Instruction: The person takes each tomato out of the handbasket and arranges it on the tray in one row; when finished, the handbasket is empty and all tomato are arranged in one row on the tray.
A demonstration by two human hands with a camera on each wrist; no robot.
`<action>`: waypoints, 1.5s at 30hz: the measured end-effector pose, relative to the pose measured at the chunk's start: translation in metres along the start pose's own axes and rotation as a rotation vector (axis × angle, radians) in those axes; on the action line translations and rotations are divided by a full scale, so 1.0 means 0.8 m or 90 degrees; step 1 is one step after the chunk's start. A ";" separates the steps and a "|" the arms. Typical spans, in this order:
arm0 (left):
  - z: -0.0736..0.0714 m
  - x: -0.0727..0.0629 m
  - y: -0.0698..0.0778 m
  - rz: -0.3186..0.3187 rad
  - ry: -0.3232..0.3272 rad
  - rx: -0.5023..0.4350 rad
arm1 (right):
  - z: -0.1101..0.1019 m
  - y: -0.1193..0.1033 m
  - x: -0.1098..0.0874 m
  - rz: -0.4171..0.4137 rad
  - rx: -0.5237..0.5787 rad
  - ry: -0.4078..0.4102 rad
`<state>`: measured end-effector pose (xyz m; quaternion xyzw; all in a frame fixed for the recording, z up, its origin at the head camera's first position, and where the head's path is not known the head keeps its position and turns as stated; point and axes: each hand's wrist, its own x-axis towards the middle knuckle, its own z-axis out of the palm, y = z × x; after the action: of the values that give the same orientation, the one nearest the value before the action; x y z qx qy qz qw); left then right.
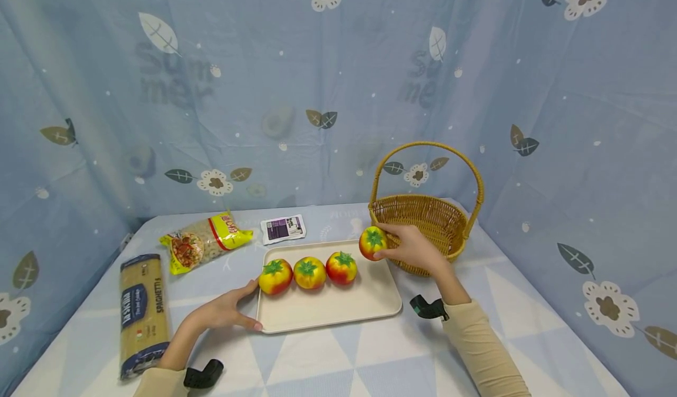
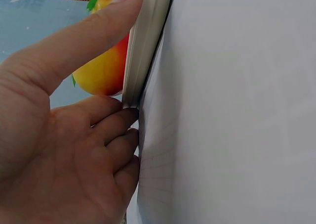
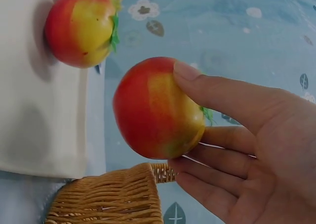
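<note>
My right hand [image 1: 412,247] pinches a red-and-yellow tomato [image 3: 157,108] with a green leafy top between thumb and fingers. It holds the tomato above the right end of a cream tray [image 1: 365,306], beside a wicker basket [image 1: 428,209]. Three similar tomatoes sit in a row on the tray: a left one [image 1: 275,277], a middle one [image 1: 309,273] and a right one [image 1: 341,268]. At the tray's left end, my left hand [image 1: 224,309] grips the edge, thumb at the front corner and fingers along the side, as the left wrist view shows.
On the left lies a pack of spaghetti [image 1: 143,315]. Behind it is a yellow-ended clear food bag [image 1: 207,241], and a small white-and-purple packet [image 1: 282,229] lies behind the tray. The basket's tall handle [image 1: 428,144] arches up. A patterned blue curtain [image 1: 317,150] encloses the table.
</note>
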<state>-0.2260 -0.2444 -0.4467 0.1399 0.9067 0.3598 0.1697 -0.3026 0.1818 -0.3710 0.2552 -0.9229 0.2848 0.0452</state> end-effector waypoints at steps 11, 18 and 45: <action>0.000 0.001 0.000 0.013 -0.006 -0.025 | 0.014 0.003 -0.003 -0.028 -0.025 -0.053; 0.001 0.001 -0.001 0.016 -0.008 -0.028 | 0.023 0.008 -0.004 -0.015 -0.030 -0.080; 0.000 0.000 0.003 0.009 -0.007 -0.025 | 0.040 0.018 -0.005 -0.023 -0.030 -0.102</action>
<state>-0.2254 -0.2430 -0.4453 0.1448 0.8976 0.3776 0.1751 -0.3045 0.1763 -0.4059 0.2926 -0.9252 0.2411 -0.0179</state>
